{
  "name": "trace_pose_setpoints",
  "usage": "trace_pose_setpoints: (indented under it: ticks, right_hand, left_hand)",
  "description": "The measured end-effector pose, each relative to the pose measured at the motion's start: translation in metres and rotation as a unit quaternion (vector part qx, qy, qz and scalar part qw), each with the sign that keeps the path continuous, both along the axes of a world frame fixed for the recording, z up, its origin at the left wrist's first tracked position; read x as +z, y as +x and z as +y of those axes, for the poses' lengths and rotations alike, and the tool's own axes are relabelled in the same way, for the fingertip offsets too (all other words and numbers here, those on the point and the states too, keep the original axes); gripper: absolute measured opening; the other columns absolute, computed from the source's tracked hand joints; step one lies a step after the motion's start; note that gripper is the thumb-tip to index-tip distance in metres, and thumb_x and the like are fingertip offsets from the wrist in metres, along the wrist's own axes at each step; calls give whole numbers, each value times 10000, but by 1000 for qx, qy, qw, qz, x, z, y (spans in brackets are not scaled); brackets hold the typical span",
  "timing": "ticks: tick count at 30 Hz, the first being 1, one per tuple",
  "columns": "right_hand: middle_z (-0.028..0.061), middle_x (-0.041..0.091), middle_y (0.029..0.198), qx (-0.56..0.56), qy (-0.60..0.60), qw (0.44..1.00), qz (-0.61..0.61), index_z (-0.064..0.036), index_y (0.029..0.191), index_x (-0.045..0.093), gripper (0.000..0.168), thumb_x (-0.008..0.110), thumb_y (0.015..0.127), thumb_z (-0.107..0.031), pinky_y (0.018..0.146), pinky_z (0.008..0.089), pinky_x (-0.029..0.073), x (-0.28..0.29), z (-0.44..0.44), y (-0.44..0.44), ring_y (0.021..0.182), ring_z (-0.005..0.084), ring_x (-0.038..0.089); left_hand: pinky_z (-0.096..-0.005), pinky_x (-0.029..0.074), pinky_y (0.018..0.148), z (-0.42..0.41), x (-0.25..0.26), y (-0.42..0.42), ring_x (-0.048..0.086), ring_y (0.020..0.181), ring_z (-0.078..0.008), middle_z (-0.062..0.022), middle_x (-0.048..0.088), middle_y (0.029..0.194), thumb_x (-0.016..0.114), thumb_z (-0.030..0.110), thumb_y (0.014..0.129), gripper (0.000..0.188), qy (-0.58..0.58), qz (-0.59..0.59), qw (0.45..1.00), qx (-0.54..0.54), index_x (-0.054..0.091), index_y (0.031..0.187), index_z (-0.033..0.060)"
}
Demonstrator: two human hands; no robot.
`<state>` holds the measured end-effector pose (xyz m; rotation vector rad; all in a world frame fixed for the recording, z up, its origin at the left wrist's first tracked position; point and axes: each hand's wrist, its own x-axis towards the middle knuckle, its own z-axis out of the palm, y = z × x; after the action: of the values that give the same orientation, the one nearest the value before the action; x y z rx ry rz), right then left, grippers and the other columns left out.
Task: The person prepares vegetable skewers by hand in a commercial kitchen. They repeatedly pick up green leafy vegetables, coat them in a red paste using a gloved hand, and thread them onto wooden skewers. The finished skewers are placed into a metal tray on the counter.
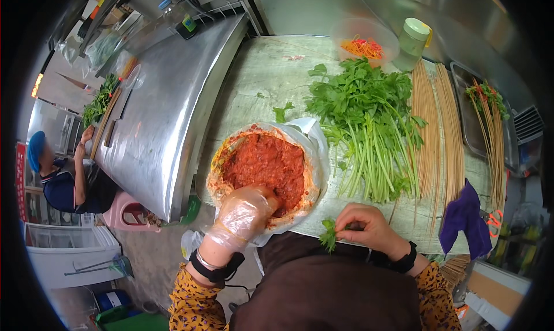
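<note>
My left hand [246, 212], in a clear plastic glove, has its fingers in red chopped paste [266, 162] inside a bag-lined bowl [318, 175]; whether they grip anything is hidden. My bare right hand [363, 225] pinches a leafy green sprig [329, 235] at the table's near edge. Beyond it lies a large bunch of leafy green stalks [368, 127], resembling celery. Two rows of thin wooden skewers [450, 132] lie to its right. A loose leaf [283, 112] rests behind the bowl.
A plastic tub of rubber bands [363, 47] and a lidded bottle [411, 43] stand at the back. At right are a metal tray [467, 119] with skewered greens, a purple cloth [467, 222] and orange-handled scissors [494, 222]. A co-worker [73, 179] is beside the left steel counter [160, 97].
</note>
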<state>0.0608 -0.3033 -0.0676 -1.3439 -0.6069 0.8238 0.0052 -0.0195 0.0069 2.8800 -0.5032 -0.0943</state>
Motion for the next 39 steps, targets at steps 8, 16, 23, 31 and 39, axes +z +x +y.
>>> trace_pose_setpoints:
  ticks: [8, 16, 23, 31, 39]
  right_hand:
    - [32, 586, 892, -6, 27, 999, 44, -21, 878, 624, 79, 668, 814, -8, 659, 210, 469, 0, 1, 0, 779, 89, 576]
    - [45, 576, 907, -7, 45, 998, 50, -3, 900, 607, 93, 647, 822, 28, 693, 218, 495, -4, 1, 0, 795, 101, 591]
    - [49, 571, 915, -9, 47, 996, 76, -1, 904, 603, 96, 644, 823, 30, 700, 218, 500, -3, 1, 0, 796, 105, 597]
    - [53, 566, 934, -4, 33, 996, 82, 9, 911, 596, 91, 633, 831, 31, 712, 220, 505, -1, 1, 0, 804, 109, 603]
    - [63, 561, 940, -1, 28, 994, 105, 12, 912, 591, 108, 622, 823, 66, 718, 237, 520, 1, 2, 0, 812, 122, 604]
  left_hand:
    - [-375, 488, 593, -2, 4, 13, 590, 700, -246, -71, 540, 762, 590, 144, 685, 63, 58, 15, 992, -107, 604, 739, 117]
    - [-387, 476, 584, -2, 9, 14, 578, 673, -268, -87, 556, 813, 636, 167, 658, 108, 80, 12, 989, -125, 576, 706, 90]
    - [-401, 492, 616, 17, 17, 18, 607, 722, -287, -91, 615, 838, 674, 111, 671, 109, -15, -77, 997, -17, 595, 725, 61]
    - [-393, 495, 595, 52, -3, 18, 604, 661, -305, -126, 609, 760, 670, 94, 735, 57, 3, -196, 952, 234, 636, 769, 62]
    - [-430, 474, 615, -5, 2, -8, 601, 688, -310, -127, 599, 703, 727, 350, 678, 292, 13, 31, 987, 160, 656, 687, 66]
